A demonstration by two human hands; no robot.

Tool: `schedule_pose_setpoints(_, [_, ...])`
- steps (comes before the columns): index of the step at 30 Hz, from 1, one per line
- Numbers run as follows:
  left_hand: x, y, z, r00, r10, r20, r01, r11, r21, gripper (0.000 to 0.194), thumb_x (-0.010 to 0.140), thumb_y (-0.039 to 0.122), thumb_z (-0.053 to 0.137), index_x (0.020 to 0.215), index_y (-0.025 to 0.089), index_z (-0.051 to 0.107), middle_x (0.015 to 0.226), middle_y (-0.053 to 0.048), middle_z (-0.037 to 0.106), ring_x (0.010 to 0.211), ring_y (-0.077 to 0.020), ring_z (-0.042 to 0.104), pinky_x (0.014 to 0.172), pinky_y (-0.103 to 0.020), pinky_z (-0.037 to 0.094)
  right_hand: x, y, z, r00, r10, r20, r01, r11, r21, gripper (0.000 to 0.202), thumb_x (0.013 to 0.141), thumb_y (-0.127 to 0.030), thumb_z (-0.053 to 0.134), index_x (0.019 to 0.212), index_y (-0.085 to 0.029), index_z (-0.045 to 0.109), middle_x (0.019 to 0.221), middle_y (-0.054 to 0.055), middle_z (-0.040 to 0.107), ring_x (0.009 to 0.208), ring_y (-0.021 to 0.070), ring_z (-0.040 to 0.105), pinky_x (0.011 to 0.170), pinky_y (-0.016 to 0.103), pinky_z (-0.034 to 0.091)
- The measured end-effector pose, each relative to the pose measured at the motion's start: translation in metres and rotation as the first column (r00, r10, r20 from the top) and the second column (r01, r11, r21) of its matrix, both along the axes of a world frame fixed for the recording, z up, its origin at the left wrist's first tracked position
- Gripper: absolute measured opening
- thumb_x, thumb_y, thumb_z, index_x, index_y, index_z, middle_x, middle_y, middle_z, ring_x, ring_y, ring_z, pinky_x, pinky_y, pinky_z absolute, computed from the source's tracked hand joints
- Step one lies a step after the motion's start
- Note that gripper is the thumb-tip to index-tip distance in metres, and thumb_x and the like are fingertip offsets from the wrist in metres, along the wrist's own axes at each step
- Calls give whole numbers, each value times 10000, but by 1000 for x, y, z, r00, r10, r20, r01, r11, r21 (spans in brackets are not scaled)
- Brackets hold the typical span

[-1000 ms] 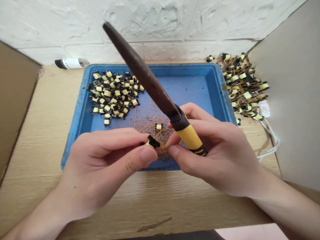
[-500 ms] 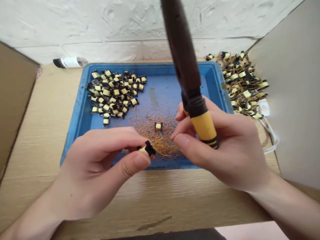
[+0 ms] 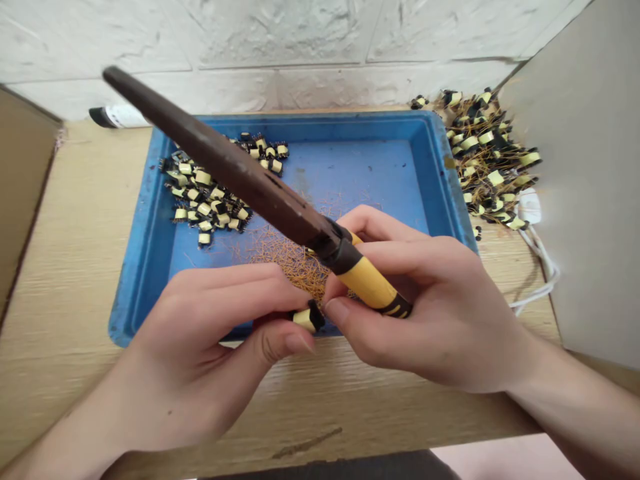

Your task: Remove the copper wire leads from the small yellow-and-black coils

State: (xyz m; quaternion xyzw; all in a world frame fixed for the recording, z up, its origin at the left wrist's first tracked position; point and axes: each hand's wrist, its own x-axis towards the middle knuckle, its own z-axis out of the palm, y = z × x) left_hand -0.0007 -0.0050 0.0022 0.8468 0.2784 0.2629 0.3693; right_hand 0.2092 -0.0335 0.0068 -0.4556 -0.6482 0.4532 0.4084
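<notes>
My left hand (image 3: 225,347) pinches a small transformer (image 3: 304,319) between thumb and fingers, a black bobbin wrapped in pale yellow tape. My right hand (image 3: 425,307) is closed round the yellow and black handle of long-nose pliers (image 3: 240,173). Their long, dark brown jaws point up and to the left, across the tray. The fingertips of my right hand come close to the transformer's right end; whether they touch it I cannot tell. Below both hands lies the blue tray (image 3: 350,121), with loose copper-coloured wire clippings (image 3: 280,257) at its front.
A heap of transformers (image 3: 200,193) fills the tray's left side, partly behind the pliers. More transformers with long wires (image 3: 493,160) are piled on the table at the right, beside a white cable (image 3: 547,267). A small bottle (image 3: 117,117) lies behind the tray at left.
The pliers have swung from nearly upright to a leftward slant. My right hand has moved left and down towards the transformer; my left hand has shifted slightly right and down with it.
</notes>
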Motion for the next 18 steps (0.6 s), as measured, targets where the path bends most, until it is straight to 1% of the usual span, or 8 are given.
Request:
schedule_pose_setpoints(2, [1,1,2,1000,-9,-16,9,1000,-8,164,1030,343,580,898,267,642,708,71,694,653,-97,704,500,-177,505,0,0,0,1000,11,-1,-11,1000,-6,173,746,-36,717,687,-188,657,867,7,617,819,121,585,708,265,541])
schedule_pose_setpoints(6, [2,1,4,1000,-14,-18,14,1000,-4,197,1036,381,559,900,266,641,729,52,732,657,-114,723,505,-184,537,0,1,0,1000,10,11,-10,999,-33,176,748,-56,725,682,-201,653,873,9,611,811,129,577,686,269,533])
schedule_pose_setpoints(9, [3,1,5,1000,3,-26,-3,1000,8,214,1041,392,551,895,263,640,722,62,733,648,-96,718,509,-164,534,0,0,1,1000,5,17,-4,999,-38,177,754,-55,716,675,-197,644,872,8,599,797,124,567,661,262,519])
schedule_pose_setpoints(10, [3,1,5,999,16,-35,-16,1000,12,205,1042,388,553,908,261,643,730,66,734,654,-88,719,520,-155,535,0,0,1,1000,10,15,-9,999,-40,178,757,-51,713,678,-194,644,869,5,594,797,120,565,666,260,519])
schedule_pose_setpoints(18, [3,3,4,999,9,-46,-7,999,45,242,1047,403,544,890,252,648,700,78,727,594,-55,691,497,-120,505,1,-1,0,999,48,6,-48,999,-20,154,799,-61,722,730,-184,661,911,7,606,853,116,588,731,253,529])
